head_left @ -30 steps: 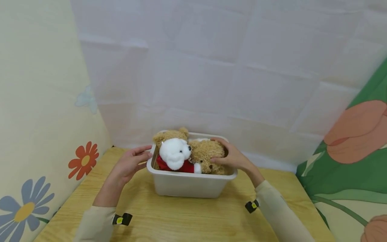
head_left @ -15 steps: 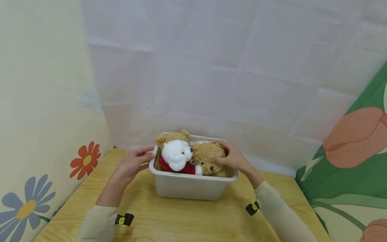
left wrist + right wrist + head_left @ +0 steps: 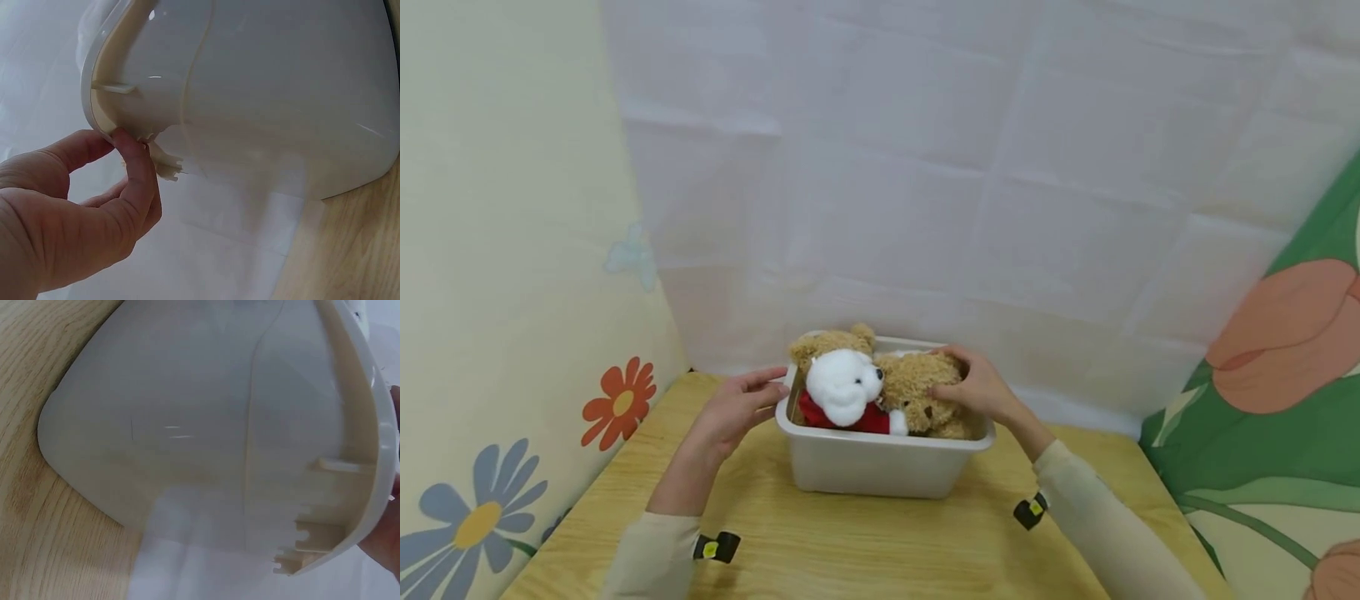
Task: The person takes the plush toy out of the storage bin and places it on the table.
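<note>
A whitish plastic bin stands on the table, packed with soft toys. My left hand is at its left end; in the left wrist view, thumb and fingers of that hand pinch the bin's rim. Inside, a brown teddy bear lies at the right with its face toward me. Round its head my right hand curls, thumb in front and fingers behind. Left of it sits a white plush bear in red clothing, before another brown teddy bear. In the right wrist view the bin hides most of the hand.
The wooden table runs from the bin toward me. A white cloth backdrop hangs close behind the bin. Flower-printed cloths stand at left and right.
The head view has shifted a little, so the scene sits slightly farther right and lower. Both hands keep their places on the bin's rim and the brown teddy bear.
</note>
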`<state>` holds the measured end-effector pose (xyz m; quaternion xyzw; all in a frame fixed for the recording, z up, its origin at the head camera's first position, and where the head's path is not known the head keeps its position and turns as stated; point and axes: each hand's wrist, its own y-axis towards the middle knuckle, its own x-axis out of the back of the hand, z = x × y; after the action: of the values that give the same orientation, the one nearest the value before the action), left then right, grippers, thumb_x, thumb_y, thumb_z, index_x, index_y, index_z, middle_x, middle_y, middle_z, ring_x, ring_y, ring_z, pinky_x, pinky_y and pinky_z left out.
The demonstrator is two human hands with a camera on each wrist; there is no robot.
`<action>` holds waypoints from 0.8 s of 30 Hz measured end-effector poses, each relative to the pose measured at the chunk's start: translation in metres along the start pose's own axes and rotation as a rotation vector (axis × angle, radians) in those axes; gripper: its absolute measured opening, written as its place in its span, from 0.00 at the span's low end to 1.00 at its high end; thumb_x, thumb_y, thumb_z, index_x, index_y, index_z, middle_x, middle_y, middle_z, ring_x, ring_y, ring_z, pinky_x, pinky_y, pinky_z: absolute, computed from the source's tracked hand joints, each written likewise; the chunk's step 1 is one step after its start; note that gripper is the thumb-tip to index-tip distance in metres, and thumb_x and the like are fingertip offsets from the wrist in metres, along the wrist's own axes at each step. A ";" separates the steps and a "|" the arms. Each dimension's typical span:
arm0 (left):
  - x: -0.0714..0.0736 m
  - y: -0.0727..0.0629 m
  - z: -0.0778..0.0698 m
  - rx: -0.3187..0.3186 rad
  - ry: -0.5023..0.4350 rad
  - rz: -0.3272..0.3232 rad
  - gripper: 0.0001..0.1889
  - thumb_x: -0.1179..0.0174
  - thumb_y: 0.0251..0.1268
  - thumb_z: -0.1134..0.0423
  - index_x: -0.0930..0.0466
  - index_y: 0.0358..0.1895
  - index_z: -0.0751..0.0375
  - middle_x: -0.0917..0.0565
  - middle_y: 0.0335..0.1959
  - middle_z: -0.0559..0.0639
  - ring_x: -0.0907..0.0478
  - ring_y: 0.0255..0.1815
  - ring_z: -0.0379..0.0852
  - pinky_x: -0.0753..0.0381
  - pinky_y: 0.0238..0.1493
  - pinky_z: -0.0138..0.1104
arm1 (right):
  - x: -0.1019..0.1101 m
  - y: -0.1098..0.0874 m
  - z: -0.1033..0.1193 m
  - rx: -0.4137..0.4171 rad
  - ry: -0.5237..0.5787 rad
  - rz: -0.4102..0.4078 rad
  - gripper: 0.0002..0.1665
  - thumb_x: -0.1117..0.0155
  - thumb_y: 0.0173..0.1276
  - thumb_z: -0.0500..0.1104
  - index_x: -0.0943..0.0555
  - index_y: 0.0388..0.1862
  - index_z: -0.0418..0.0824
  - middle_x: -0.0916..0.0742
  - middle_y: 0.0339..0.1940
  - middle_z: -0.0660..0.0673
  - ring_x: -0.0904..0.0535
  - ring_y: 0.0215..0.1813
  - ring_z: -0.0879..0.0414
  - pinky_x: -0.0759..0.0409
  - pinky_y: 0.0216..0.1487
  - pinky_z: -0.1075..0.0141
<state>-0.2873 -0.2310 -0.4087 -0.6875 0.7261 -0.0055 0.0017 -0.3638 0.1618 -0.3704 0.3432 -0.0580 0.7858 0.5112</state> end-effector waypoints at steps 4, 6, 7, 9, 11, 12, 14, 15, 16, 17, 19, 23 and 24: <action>-0.001 0.000 0.000 -0.008 -0.002 0.002 0.30 0.40 0.76 0.62 0.35 0.75 0.70 0.24 0.59 0.65 0.25 0.61 0.49 0.23 0.60 0.40 | -0.001 0.000 0.001 -0.004 0.004 -0.005 0.32 0.20 0.59 0.49 0.19 0.62 0.53 0.14 0.48 0.49 0.17 0.45 0.49 0.18 0.44 0.53; -0.002 0.000 0.002 -0.007 -0.010 -0.004 0.29 0.39 0.76 0.63 0.34 0.74 0.70 0.23 0.58 0.64 0.24 0.60 0.49 0.21 0.58 0.38 | -0.001 -0.001 0.002 -0.011 0.009 -0.008 0.31 0.19 0.59 0.48 0.19 0.62 0.53 0.13 0.48 0.49 0.17 0.44 0.49 0.17 0.44 0.53; -0.003 0.000 0.003 -0.008 -0.018 -0.006 0.29 0.39 0.76 0.63 0.33 0.74 0.70 0.22 0.58 0.64 0.24 0.60 0.49 0.20 0.56 0.37 | -0.001 -0.002 0.003 -0.017 0.016 -0.009 0.31 0.19 0.59 0.47 0.19 0.61 0.52 0.13 0.48 0.49 0.17 0.44 0.49 0.17 0.44 0.53; -0.004 0.001 0.005 -0.008 -0.030 -0.010 0.28 0.39 0.75 0.63 0.32 0.74 0.70 0.22 0.58 0.64 0.23 0.59 0.49 0.20 0.55 0.35 | 0.000 -0.003 0.005 -0.028 0.024 -0.009 0.31 0.19 0.59 0.46 0.18 0.61 0.51 0.13 0.48 0.49 0.17 0.45 0.49 0.17 0.44 0.54; -0.006 0.001 0.006 -0.006 -0.038 -0.008 0.28 0.39 0.76 0.64 0.33 0.74 0.70 0.22 0.59 0.64 0.23 0.60 0.49 0.20 0.55 0.35 | 0.001 -0.005 0.007 -0.036 0.023 -0.014 0.31 0.19 0.58 0.45 0.18 0.61 0.49 0.13 0.48 0.48 0.17 0.45 0.50 0.17 0.45 0.54; -0.006 0.001 0.007 -0.004 -0.041 -0.011 0.28 0.39 0.76 0.64 0.33 0.74 0.70 0.22 0.59 0.64 0.23 0.60 0.50 0.20 0.54 0.35 | 0.001 -0.004 0.008 -0.036 0.017 -0.018 0.31 0.19 0.57 0.45 0.18 0.61 0.49 0.13 0.48 0.48 0.17 0.45 0.50 0.17 0.45 0.54; -0.007 0.001 0.006 -0.005 -0.040 -0.014 0.28 0.40 0.76 0.64 0.33 0.74 0.70 0.23 0.60 0.64 0.23 0.61 0.51 0.20 0.55 0.35 | 0.002 -0.003 0.010 -0.029 0.002 -0.028 0.32 0.18 0.57 0.46 0.18 0.61 0.48 0.13 0.48 0.48 0.18 0.45 0.50 0.18 0.46 0.54; -0.007 0.001 0.006 -0.007 -0.038 -0.014 0.28 0.40 0.76 0.64 0.34 0.74 0.70 0.23 0.60 0.65 0.24 0.61 0.52 0.20 0.55 0.35 | 0.002 -0.003 0.011 -0.024 -0.002 -0.036 0.32 0.18 0.57 0.46 0.17 0.61 0.48 0.13 0.48 0.48 0.18 0.45 0.50 0.18 0.46 0.54; -0.007 0.001 0.006 -0.007 -0.037 -0.017 0.28 0.40 0.76 0.64 0.34 0.74 0.70 0.23 0.60 0.65 0.24 0.61 0.52 0.20 0.55 0.35 | 0.003 -0.002 0.012 -0.016 -0.002 -0.039 0.32 0.18 0.57 0.47 0.18 0.61 0.47 0.13 0.48 0.48 0.18 0.45 0.50 0.18 0.47 0.54; -0.006 0.002 0.005 -0.005 -0.035 -0.024 0.28 0.40 0.76 0.64 0.33 0.74 0.69 0.23 0.60 0.64 0.24 0.61 0.52 0.20 0.56 0.35 | 0.003 -0.001 0.013 -0.008 -0.002 -0.044 0.32 0.18 0.57 0.46 0.17 0.61 0.46 0.13 0.48 0.48 0.18 0.45 0.50 0.19 0.47 0.53; -0.006 0.001 0.004 -0.011 -0.024 -0.028 0.28 0.40 0.76 0.64 0.33 0.74 0.69 0.23 0.59 0.64 0.24 0.61 0.53 0.20 0.56 0.37 | 0.004 0.000 0.014 0.004 0.001 -0.052 0.31 0.18 0.57 0.46 0.17 0.60 0.46 0.13 0.48 0.48 0.17 0.45 0.50 0.19 0.46 0.53; -0.004 0.000 0.002 -0.006 -0.024 -0.035 0.28 0.39 0.76 0.63 0.33 0.74 0.69 0.23 0.57 0.64 0.24 0.61 0.54 0.20 0.56 0.37 | 0.003 0.000 0.016 0.010 0.024 -0.066 0.29 0.18 0.57 0.42 0.16 0.59 0.48 0.12 0.47 0.48 0.17 0.44 0.49 0.18 0.44 0.54; -0.004 -0.001 0.002 -0.005 -0.028 -0.037 0.28 0.39 0.76 0.64 0.33 0.74 0.69 0.23 0.57 0.64 0.24 0.61 0.55 0.20 0.56 0.37 | 0.003 0.000 0.016 0.012 0.028 -0.072 0.29 0.18 0.57 0.41 0.16 0.59 0.47 0.12 0.47 0.48 0.17 0.44 0.50 0.18 0.44 0.55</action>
<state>-0.2861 -0.2267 -0.4106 -0.7010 0.7131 0.0060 0.0100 -0.3567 0.1572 -0.3565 0.3370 -0.0338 0.7720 0.5378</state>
